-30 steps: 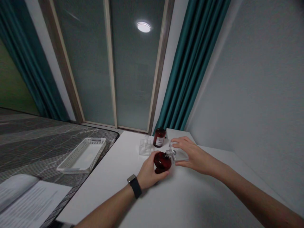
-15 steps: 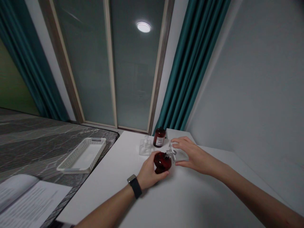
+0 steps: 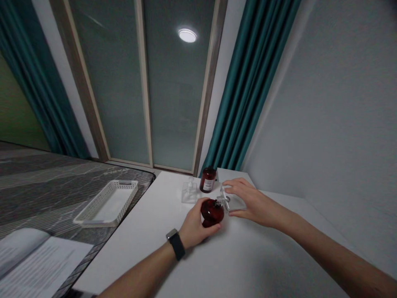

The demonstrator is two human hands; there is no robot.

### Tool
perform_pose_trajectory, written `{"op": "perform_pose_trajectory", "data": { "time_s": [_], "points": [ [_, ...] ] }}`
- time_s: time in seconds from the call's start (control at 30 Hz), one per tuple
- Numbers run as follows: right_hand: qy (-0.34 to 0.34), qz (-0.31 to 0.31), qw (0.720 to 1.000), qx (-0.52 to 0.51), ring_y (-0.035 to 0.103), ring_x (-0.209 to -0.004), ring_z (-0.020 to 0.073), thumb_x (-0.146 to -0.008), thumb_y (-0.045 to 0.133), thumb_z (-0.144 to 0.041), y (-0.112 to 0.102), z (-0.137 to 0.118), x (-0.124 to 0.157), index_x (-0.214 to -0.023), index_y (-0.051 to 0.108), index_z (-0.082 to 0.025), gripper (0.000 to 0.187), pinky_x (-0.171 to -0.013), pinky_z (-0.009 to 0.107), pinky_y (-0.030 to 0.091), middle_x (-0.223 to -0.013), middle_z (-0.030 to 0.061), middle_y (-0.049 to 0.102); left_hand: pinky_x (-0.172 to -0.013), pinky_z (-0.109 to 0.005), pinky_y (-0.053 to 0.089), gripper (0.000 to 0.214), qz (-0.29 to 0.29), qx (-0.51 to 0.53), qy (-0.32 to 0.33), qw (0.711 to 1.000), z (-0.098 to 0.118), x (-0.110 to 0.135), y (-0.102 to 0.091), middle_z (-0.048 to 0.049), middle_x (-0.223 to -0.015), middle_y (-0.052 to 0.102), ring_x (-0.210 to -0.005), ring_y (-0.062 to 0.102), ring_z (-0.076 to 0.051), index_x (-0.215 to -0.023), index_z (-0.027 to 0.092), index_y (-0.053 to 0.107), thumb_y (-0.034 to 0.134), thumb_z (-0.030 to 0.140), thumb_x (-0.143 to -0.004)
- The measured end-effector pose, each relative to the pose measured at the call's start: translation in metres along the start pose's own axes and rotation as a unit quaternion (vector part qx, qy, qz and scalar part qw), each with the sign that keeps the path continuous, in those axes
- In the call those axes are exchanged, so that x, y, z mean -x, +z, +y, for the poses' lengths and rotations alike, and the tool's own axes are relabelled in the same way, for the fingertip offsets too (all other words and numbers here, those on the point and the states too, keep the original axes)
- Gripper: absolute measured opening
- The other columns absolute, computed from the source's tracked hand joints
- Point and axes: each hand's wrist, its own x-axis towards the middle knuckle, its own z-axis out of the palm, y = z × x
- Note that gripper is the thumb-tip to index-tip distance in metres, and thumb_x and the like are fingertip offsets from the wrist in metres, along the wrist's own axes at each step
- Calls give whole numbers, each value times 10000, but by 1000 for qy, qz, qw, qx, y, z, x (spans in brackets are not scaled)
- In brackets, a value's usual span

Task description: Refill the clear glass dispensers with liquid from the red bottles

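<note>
My left hand, with a dark watch on the wrist, is wrapped round a round dark red bottle on the white table. My right hand curls around a clear glass bottle just to the right, thumb and fingers on its sides. The clear bottle's neck touches the red bottle's top.
An empty clear bottle and a brown labelled bottle stand behind my hands. A white slotted basket lies on the dark patterned surface at left. Open white pages lie at bottom left. Teal curtains and a window are behind.
</note>
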Motion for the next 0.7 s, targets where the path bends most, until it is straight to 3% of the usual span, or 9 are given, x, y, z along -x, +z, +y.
{"op": "perform_pose_trajectory", "data": {
  "time_s": [0.7],
  "points": [
    [-6, -10, 1000, 15, 499, -1236, 283, -797, 772, -305, -5, -2, -1, -1231, 562, -261, 484, -1027, 509, 461, -1363, 97, 576, -984, -433, 471, 667, -4, 2, 7, 1000, -2, 0, 0, -97, -1200, 624, -1084, 612, -274, -1247, 192, 449, 802, 241, -684]
  ]
}}
